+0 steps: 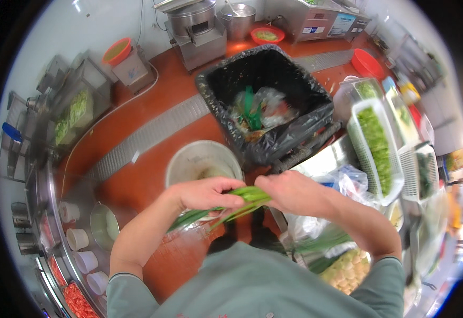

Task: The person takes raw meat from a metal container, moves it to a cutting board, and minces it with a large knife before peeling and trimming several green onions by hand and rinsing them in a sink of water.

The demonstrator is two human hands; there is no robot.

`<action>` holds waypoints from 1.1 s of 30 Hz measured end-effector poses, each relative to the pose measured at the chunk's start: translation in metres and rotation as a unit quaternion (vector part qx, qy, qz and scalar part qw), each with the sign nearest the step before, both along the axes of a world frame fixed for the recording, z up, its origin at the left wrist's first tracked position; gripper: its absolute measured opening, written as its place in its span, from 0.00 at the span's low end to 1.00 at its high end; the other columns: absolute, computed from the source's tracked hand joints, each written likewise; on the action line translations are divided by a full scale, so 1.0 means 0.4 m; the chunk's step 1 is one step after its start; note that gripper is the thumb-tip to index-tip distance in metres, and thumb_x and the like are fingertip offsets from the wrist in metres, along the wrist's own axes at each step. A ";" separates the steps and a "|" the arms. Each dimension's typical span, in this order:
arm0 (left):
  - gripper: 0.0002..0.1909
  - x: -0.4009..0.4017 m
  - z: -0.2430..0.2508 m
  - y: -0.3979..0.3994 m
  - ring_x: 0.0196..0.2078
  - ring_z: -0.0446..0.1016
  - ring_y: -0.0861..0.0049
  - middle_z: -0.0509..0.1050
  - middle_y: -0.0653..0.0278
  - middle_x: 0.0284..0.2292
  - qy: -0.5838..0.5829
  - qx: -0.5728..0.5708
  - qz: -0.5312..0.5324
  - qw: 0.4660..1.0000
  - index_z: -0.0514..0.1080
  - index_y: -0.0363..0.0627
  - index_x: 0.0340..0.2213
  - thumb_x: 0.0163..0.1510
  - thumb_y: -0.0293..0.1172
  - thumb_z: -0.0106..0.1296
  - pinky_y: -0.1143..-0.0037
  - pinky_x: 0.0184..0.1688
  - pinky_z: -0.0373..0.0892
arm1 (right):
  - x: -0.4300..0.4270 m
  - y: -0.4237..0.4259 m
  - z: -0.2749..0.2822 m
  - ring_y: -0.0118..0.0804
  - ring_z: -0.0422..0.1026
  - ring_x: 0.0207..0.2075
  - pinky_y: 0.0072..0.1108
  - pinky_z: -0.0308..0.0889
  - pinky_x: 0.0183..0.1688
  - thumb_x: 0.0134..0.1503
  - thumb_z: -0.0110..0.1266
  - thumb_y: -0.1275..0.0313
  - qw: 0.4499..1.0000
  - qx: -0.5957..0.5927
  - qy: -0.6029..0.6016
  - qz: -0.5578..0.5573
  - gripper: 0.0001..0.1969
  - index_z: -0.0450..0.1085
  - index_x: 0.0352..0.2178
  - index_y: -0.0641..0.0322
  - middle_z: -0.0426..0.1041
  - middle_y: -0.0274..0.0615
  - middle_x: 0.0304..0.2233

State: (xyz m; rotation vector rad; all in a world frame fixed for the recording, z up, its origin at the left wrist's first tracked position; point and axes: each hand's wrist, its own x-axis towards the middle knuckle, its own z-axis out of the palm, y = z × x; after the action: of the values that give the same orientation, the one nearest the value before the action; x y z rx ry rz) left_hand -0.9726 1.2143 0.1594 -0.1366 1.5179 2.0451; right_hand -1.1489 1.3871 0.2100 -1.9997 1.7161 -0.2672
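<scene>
A small bunch of long green stalks, which look like scallions (pixel 247 194), stretches between my two hands over the floor. My left hand (pixel 211 193) grips its middle, and the dark green leaf ends trail down to the left past my wrist. At the right end of the bunch, my right hand (pixel 289 192) is closed on the stalks with its fingers curled. Just beyond my hands stands a round whitish bucket (pixel 203 159), its lower part partly hidden by my left hand. Behind that is a large bin lined with a black bag (pixel 303 139), holding plastic and food scraps.
At right, a white basket of chopped greens (pixel 376 147) stands near clear plastic bags (pixel 346 183); more long green leaves (pixel 323 242) lie below. White tubs (pixel 85 261) line the left counter. A metal drain grate (pixel 156 129) crosses the red floor. Red basins (pixel 366 63) stand farther back.
</scene>
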 end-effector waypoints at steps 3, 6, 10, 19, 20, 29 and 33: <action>0.12 0.006 0.033 0.037 0.19 0.61 0.89 0.66 0.72 0.25 0.017 0.004 0.038 0.999 0.65 0.45 0.41 0.62 0.39 0.45 0.85 0.19 0.58 | 0.000 0.018 -0.002 0.57 0.73 0.28 0.40 0.67 0.30 0.54 0.55 0.65 0.999 0.007 -0.032 -0.015 0.14 0.64 0.31 0.66 0.72 0.55 0.23; 0.10 0.011 0.038 0.056 0.19 0.57 0.90 0.62 0.75 0.22 0.004 0.087 0.047 0.995 0.64 0.46 0.39 0.63 0.39 0.42 0.86 0.18 0.53 | 0.016 0.042 -0.037 0.53 0.72 0.24 0.36 0.66 0.26 0.57 0.53 0.64 0.986 -0.033 -0.157 -0.044 0.14 0.64 0.31 0.65 0.71 0.52 0.21; 0.09 0.021 0.006 0.078 0.19 0.54 0.91 0.60 0.76 0.21 0.019 0.160 0.160 0.974 0.64 0.48 0.40 0.64 0.37 0.40 0.87 0.18 0.48 | 0.100 0.047 -0.084 0.29 0.63 0.13 0.20 0.56 0.15 0.62 0.48 0.61 0.746 0.116 -0.578 -0.310 0.14 0.64 0.29 0.61 0.64 0.34 0.14; 0.08 -0.016 -0.057 0.122 0.21 0.64 0.84 0.66 0.72 0.22 0.168 -0.196 0.307 0.916 0.66 0.40 0.37 0.61 0.33 0.44 0.78 0.21 0.61 | 0.201 0.024 -0.126 0.20 0.51 0.08 0.17 0.47 0.10 0.63 0.47 0.60 0.454 0.038 -0.765 -0.456 0.14 0.62 0.26 0.57 0.54 0.25 0.11; 0.08 -0.026 -0.060 0.125 0.20 0.64 0.83 0.66 0.71 0.20 0.214 -0.270 0.289 0.893 0.66 0.39 0.35 0.60 0.32 0.45 0.78 0.21 0.61 | 0.197 0.032 -0.120 0.21 0.51 0.08 0.17 0.47 0.10 0.63 0.47 0.60 0.431 0.029 -0.770 -0.470 0.15 0.62 0.25 0.55 0.53 0.24 0.11; 0.08 -0.065 -0.110 0.152 0.25 0.69 0.71 0.69 0.60 0.23 0.231 -0.375 0.168 0.882 0.66 0.37 0.37 0.58 0.29 0.45 0.74 0.28 0.64 | 0.146 0.300 -0.178 0.21 0.52 0.10 0.18 0.51 0.12 0.61 0.50 0.63 0.384 -0.152 -0.686 -0.600 0.12 0.59 0.28 0.56 0.54 0.26 0.13; 0.08 -0.184 -0.030 0.333 0.20 0.61 0.87 0.63 0.72 0.19 0.273 -0.320 0.089 0.903 0.65 0.38 0.35 0.59 0.32 0.45 0.81 0.23 0.58 | 0.244 0.512 -0.204 0.23 0.54 0.12 0.18 0.53 0.14 0.61 0.49 0.66 0.318 -0.201 -0.652 -0.658 0.10 0.59 0.29 0.56 0.56 0.29 0.15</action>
State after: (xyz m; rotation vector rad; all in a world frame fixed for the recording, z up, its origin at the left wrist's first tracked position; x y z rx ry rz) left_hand -1.0463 1.3476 0.1476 0.0612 2.5835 1.7045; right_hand -1.0512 1.5921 0.1286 0.5239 1.3506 -2.1371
